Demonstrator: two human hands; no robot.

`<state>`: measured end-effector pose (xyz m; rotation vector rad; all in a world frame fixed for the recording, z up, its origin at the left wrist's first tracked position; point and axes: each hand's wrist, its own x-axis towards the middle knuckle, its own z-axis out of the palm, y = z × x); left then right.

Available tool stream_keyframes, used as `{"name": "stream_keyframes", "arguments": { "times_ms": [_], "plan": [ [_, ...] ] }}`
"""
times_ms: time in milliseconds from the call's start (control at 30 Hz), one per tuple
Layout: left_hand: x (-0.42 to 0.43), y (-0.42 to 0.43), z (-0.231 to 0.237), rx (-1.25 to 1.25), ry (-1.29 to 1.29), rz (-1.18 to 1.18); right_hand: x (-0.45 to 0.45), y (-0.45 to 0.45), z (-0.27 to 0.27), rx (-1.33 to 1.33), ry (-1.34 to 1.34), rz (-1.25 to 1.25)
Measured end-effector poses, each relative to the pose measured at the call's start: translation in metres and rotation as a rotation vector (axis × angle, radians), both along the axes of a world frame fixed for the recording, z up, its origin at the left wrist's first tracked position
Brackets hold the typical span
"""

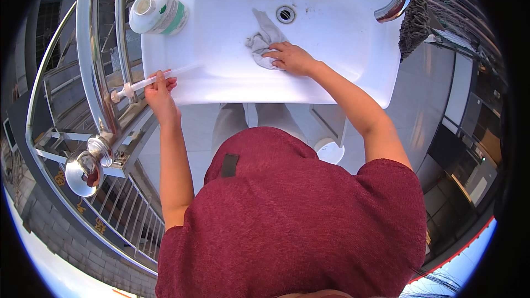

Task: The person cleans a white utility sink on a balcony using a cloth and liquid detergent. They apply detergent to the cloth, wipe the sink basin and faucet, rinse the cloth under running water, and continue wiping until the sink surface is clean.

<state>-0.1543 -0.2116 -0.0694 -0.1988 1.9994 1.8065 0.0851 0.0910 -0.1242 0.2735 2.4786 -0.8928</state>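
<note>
A white ceramic sink lies before me with its drain uncovered. My right hand rests on a crumpled pale grey cloth in the basin, fingers spread over it; whether they grip it is unclear. Between the fingers of my left hand is a slim translucent tube with a pinkish end fitting, held across the sink's left front edge. A white plastic bottle with a green label stands on the back left of the rim. Dark specks dot the basin near the drain and cloth.
Chrome railing pipes with a round metal end knob run close along the left. A curved chrome pipe reaches over the sink's right rim, beside a dark mop head. A white bucket is on the floor below.
</note>
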Motion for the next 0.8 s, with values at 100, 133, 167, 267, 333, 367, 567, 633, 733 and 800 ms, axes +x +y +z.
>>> {"name": "stream_keyframes", "arguments": {
  "times_ms": [100,133,167,267,333,367,567,633,733,800],
  "plan": [
    [-0.007,-0.001,-0.006,-0.063,-0.104,0.02,0.021,0.02,-0.004,0.156,-0.072,0.005],
    [-0.009,-0.001,-0.007,-0.097,-0.118,0.004,0.015,0.023,-0.01,0.214,-0.112,0.001],
    [-0.011,-0.001,-0.007,-0.136,-0.134,-0.015,0.001,0.018,-0.02,0.27,-0.004,0.001],
    [-0.013,-0.001,-0.007,-0.213,-0.136,-0.122,-0.072,-0.005,-0.047,0.39,0.245,-0.062],
    [-0.014,0.001,-0.006,-0.318,-0.056,-0.129,-0.097,-0.014,-0.049,0.42,0.288,-0.137],
    [-0.014,0.003,-0.006,-0.357,-0.009,-0.144,-0.099,-0.017,-0.045,0.459,0.317,-0.193],
    [-0.009,0.009,0.005,-0.843,0.42,-0.262,-0.055,-0.02,-0.022,0.145,0.024,-0.055],
    [-0.005,0.009,0.011,-0.892,0.409,-0.307,-0.062,-0.023,-0.029,0.195,0.034,-0.052],
    [0.002,0.008,0.017,-0.938,0.457,-0.371,-0.103,-0.025,-0.044,0.36,0.2,-0.154],
    [0.007,0.005,0.018,-0.987,0.507,-0.41,-0.113,-0.025,-0.044,0.367,0.184,-0.194]
  ]
}}
